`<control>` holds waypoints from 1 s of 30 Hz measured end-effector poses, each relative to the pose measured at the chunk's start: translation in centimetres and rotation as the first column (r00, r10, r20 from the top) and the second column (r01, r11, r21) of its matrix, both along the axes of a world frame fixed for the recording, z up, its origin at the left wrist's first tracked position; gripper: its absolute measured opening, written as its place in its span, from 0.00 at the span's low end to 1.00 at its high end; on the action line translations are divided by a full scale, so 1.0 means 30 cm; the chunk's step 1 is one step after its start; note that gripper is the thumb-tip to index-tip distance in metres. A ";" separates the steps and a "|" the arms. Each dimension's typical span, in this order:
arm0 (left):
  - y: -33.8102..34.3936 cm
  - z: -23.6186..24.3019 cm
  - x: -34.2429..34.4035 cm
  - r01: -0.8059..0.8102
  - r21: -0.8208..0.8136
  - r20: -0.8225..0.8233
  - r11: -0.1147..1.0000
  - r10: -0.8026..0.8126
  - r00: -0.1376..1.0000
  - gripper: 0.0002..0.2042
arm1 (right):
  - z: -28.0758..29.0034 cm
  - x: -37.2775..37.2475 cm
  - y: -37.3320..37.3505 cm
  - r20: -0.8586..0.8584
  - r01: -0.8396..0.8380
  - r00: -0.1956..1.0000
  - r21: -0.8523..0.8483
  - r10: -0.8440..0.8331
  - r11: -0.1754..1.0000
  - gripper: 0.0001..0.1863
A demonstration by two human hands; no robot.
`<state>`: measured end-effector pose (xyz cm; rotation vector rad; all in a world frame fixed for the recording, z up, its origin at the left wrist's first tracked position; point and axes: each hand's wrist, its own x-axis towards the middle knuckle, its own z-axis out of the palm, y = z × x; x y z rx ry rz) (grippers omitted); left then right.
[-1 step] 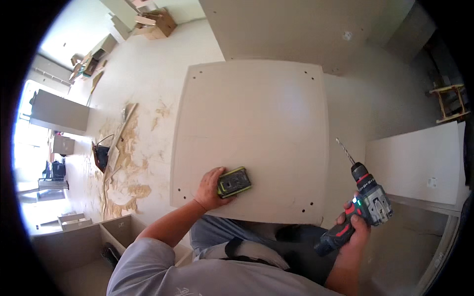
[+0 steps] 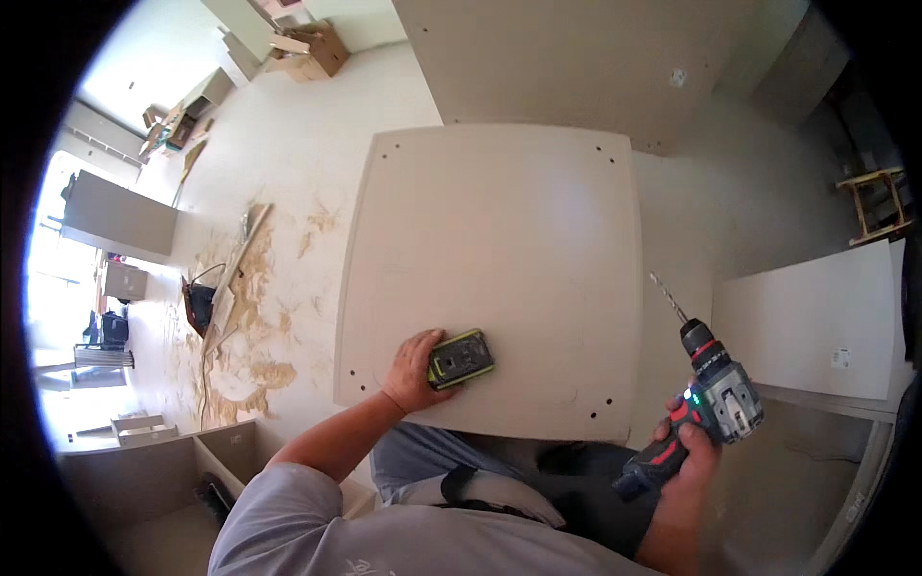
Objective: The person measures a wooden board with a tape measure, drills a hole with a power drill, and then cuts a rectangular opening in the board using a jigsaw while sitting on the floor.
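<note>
A pale square cabinet panel lies in front of me, with dark holes near its corners. Near its close edge, my left hand grips the left side of a small black block with lime-green edges, which rests on the panel; its exact kind is unclear. Off the panel's right side, my right hand is wrapped around the handle of a cordless drill. A long twist bit in its chuck points up and left, apart from the panel. A small light glows on the drill.
Sawdust covers the floor at left, around a wooden strip and a dark corded power tool. An open cabinet box stands at lower left, another white carcass at right. A large panel is beyond; a cardboard box sits far left.
The whole view has shifted very slightly, so the panel appears a little lower and farther right. Both hands keep their grips on the black-and-green block and the drill.
</note>
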<state>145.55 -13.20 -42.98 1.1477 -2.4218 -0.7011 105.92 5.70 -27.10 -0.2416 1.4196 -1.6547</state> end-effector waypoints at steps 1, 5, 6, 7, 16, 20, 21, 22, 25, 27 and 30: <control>0.009 0.013 -0.009 -0.017 0.041 0.037 0.999 0.016 0.999 0.52 | 0.031 0.006 -0.004 -0.098 -0.040 0.994 0.020 0.042 0.999 0.42; 0.011 0.089 -0.038 -0.022 -0.021 -0.019 1.000 0.022 1.000 0.56 | 0.115 -0.030 -0.014 -0.155 -0.206 0.968 -0.046 0.197 0.977 0.37; 0.013 0.114 -0.055 -0.049 -0.035 -0.035 0.998 0.047 0.998 0.55 | 0.120 -0.045 -0.011 -0.158 -0.240 0.960 -0.045 0.230 0.970 0.36; 0.035 0.142 -0.079 -0.086 -0.037 -0.055 0.996 0.084 0.995 0.55 | 0.138 -0.071 -0.006 -0.162 -0.284 0.948 -0.032 0.275 0.958 0.36; 0.079 0.203 0.024 -0.364 -0.087 -0.095 0.927 0.356 0.930 0.42 | 0.090 -0.195 -0.066 -0.666 -0.476 0.459 0.374 0.588 0.796 0.40; -0.042 0.127 0.271 -0.692 -0.046 0.106 0.721 0.692 0.714 0.32 | 0.108 -0.139 -0.168 -0.795 -0.429 -0.079 0.572 0.601 0.699 0.45; -0.045 0.087 0.325 -0.738 0.055 0.168 0.672 0.722 0.671 0.31 | 0.105 -0.121 -0.196 -0.745 -0.359 -0.194 0.659 0.638 0.661 0.46; -0.060 0.066 0.361 -0.776 0.149 0.229 0.612 0.743 0.630 0.30 | 0.098 -0.107 -0.216 -0.681 -0.274 -0.302 0.732 0.667 0.624 0.46; -0.091 0.182 0.296 -0.748 0.295 0.328 0.594 0.673 0.663 0.30 | -0.006 -0.144 -0.218 -0.710 -0.292 -0.306 0.704 0.635 0.647 0.46; -0.108 0.154 0.319 -0.741 0.294 0.274 0.604 0.689 0.671 0.28 | -0.059 -0.144 -0.217 -0.695 -0.306 -0.293 0.719 0.657 0.624 0.46; -0.106 0.129 0.332 -0.737 0.297 0.218 0.607 0.708 0.672 0.27 | -0.092 -0.135 -0.239 -0.655 -0.314 -0.281 0.754 0.702 0.578 0.46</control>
